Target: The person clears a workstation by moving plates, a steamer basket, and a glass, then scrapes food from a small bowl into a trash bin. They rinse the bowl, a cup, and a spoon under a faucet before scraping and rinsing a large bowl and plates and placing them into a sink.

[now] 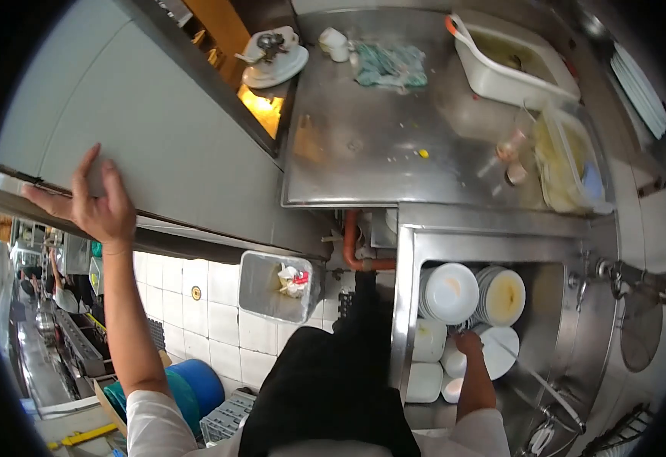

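My left hand (100, 202) is raised with its fingers spread, right by the lower edge of a pale wall panel (119, 99), and holds nothing. My right hand (468, 343) reaches down into the steel sink (542, 335) among the dishes, its fingers closed around something small and metallic that I cannot make out. Just beyond it stand a stack of white bowls (453, 293) and a stack of plates with yellow stains (505, 297). Beside the hand lies a white plate (500, 352), and white square dishes (424, 382) sit to its left.
On the steel counter (363, 164) are a wet green cloth (390, 65), white cups (334, 44), a tub of murky liquid (512, 65) and a clear container (569, 164). Plates with cutlery (275, 65) sit at the far left. A grey bin (276, 286) stands on the tiled floor.
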